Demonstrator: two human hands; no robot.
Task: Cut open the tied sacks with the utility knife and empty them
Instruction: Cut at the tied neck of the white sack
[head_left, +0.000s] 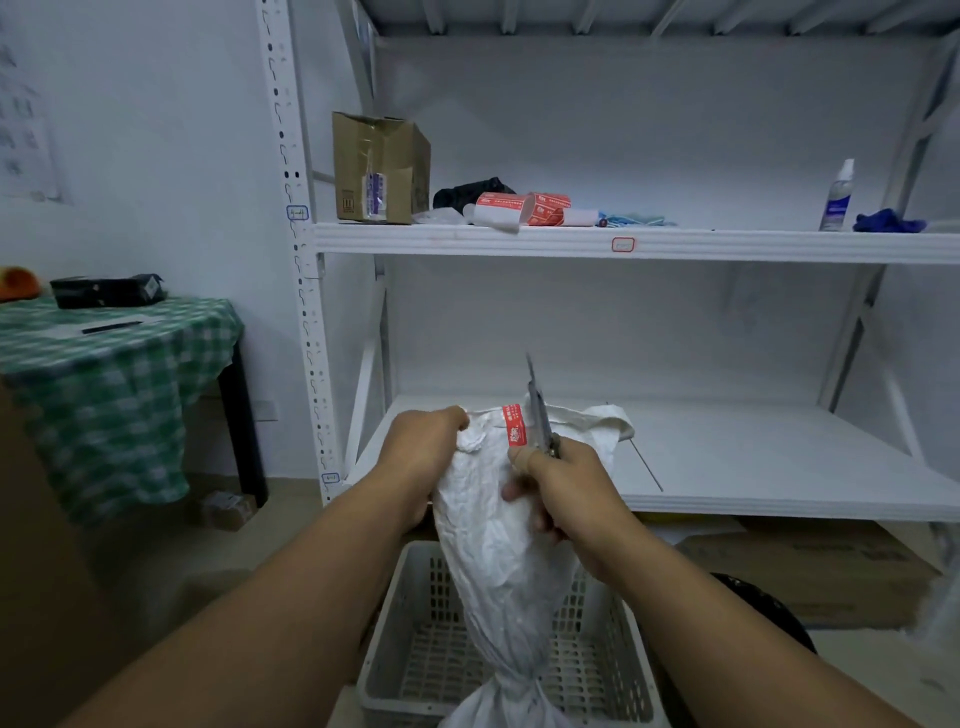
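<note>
Cutting step: left grip (423, 452) bunches the sack (498, 545), right grip (566, 493) clasps the utility knife (540, 421) (blade up); next probably calls for slicing above the basket (395, 618).

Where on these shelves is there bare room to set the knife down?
Lower shelf: bare everywhere right of the sack. Upper shelf: a bare stretch between the light-blue cloths and the spray bottle. Crowded from the cardboard box to the red rolls.
</note>
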